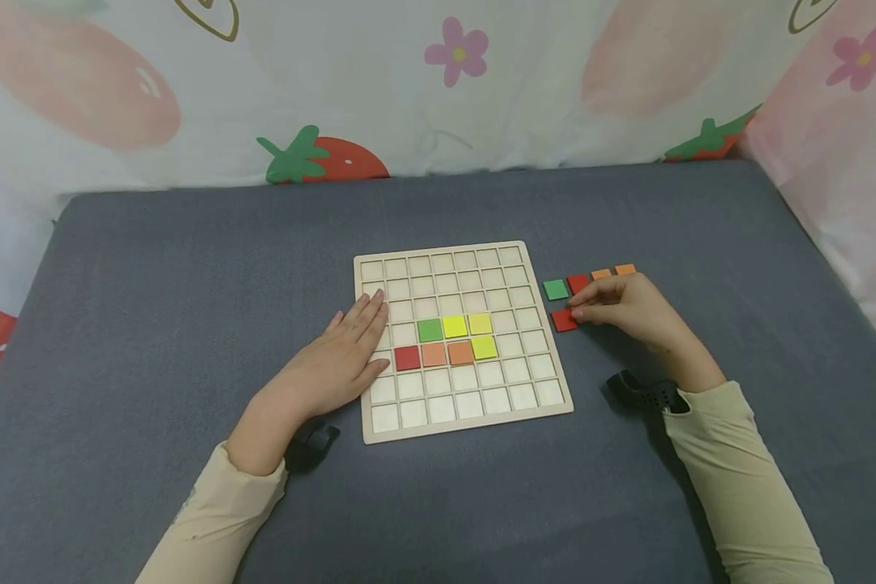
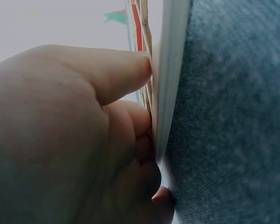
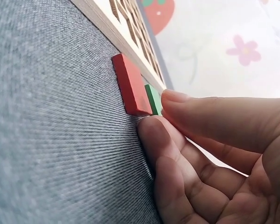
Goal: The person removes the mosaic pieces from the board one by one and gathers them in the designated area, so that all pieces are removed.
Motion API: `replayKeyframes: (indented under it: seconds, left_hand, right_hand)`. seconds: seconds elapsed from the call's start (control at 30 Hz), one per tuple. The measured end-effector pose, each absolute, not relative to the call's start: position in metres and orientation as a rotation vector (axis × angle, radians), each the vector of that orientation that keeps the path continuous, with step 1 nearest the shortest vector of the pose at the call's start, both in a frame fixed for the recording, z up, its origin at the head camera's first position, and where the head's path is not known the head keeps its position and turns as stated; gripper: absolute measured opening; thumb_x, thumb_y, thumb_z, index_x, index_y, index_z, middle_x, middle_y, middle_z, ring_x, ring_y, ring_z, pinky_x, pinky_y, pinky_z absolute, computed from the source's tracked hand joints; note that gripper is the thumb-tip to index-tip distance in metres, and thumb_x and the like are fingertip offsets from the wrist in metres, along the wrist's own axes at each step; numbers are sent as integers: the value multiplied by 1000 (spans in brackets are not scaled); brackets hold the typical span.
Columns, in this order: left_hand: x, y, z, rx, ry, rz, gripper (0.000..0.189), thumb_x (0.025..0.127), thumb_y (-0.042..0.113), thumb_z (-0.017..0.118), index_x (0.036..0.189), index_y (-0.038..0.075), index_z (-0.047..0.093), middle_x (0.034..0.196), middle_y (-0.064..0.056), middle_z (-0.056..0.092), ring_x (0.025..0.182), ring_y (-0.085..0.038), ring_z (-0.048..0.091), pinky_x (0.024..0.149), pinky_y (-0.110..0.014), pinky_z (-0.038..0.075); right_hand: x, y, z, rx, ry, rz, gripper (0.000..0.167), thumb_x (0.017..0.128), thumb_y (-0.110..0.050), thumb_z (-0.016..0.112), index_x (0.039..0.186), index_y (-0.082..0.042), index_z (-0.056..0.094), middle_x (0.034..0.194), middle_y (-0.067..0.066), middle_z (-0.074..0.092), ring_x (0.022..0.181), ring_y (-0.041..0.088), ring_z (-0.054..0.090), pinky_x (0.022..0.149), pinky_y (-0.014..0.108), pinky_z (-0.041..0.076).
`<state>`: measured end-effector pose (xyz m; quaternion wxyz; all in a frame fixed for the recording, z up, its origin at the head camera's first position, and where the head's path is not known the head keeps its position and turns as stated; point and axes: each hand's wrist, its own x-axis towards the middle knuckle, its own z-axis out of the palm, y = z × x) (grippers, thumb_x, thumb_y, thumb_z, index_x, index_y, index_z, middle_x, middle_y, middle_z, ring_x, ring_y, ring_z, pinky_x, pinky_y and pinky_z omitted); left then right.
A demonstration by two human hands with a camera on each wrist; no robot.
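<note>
Pale wood forms the gridded board (image 1: pixel 469 404) on the counter (image 1: pixel 153 324); the left hand (image 1: pixel 343 357) rests along its left edge, fingers straight, probably steadying it. The right hand (image 1: pixel 622 310) is at a red tile (image 1: pixel 563 321) beside the board; I cannot tell whether its fingers pinch it. Orange tiles (image 1: pixel 625 268) beyond are partly covered.
</note>
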<state>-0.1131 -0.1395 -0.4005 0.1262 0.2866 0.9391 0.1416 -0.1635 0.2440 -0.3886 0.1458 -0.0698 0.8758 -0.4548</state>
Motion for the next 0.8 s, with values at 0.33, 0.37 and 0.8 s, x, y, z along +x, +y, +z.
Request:
replayKeyframes:
  seconds: [0.33,0.37,0.8]
  left_hand:
    - [-113,-140,-400,833,2733,404,67,98,27,47,148,-5,14,157,-17,3,143,-30,2,112,-50,14]
    - [-113,-139,-400,834,2733,404,67,98,27,47,148,-5,14,157,-17,3,143,-30,3,112,-50,14]
    - [-113,-139,-398,829,2731,410,67,98,27,47,148,-6,15,157,-17,4,143,-30,3,112,-50,14]
  right_hand:
    - [-164,245,-389,-186,2503,-1324,26,84,-6,70,104,11,66,85,2,66,73,5,57,64,20,50]
    - [-164,246,-389,-185,2500,-1326,27,84,-6,70,104,11,66,85,3,67,73,5,58,64,21,50]
    - [-163,246,-386,-160,2484,-1360,28,84,-6,71,105,12,65,82,-1,67,73,4,59,66,21,51]
